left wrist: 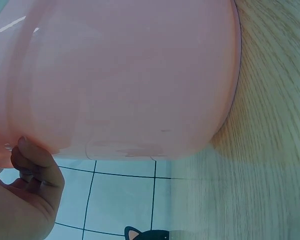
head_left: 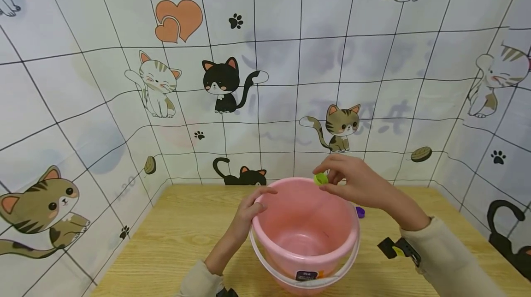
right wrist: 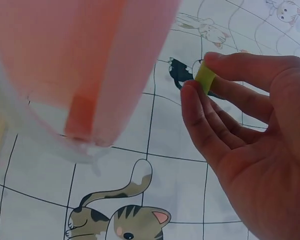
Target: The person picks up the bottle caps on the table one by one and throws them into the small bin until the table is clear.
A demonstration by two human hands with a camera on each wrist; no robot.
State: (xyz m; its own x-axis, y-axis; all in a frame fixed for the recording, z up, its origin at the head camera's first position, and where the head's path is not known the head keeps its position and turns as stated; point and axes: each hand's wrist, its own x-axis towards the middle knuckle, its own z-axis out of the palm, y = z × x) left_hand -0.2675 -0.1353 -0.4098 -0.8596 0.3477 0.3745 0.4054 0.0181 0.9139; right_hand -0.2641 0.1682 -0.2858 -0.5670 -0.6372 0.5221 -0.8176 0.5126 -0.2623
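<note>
A pink plastic bucket [head_left: 307,223] with a white handle [head_left: 317,282] stands upright on the wooden table, its inside visible from above. My left hand [head_left: 247,214] grips the bucket's left rim; in the left wrist view the curled fingers of that hand [left wrist: 32,192] show at the bucket's upper edge. Above the far right part of the rim, my right hand [head_left: 352,179] pinches a small green bottle cap [head_left: 321,178] between thumb and fingertips. The right wrist view shows this cap [right wrist: 205,78] side-on, apart from the bucket wall.
On the table behind the bucket's right side lies a purple cap [head_left: 360,212], partly hidden by the bucket. The wooden table [head_left: 174,237] reaches back to a wall covering [head_left: 278,57] printed with grid lines and cartoon cats, which also encloses both sides.
</note>
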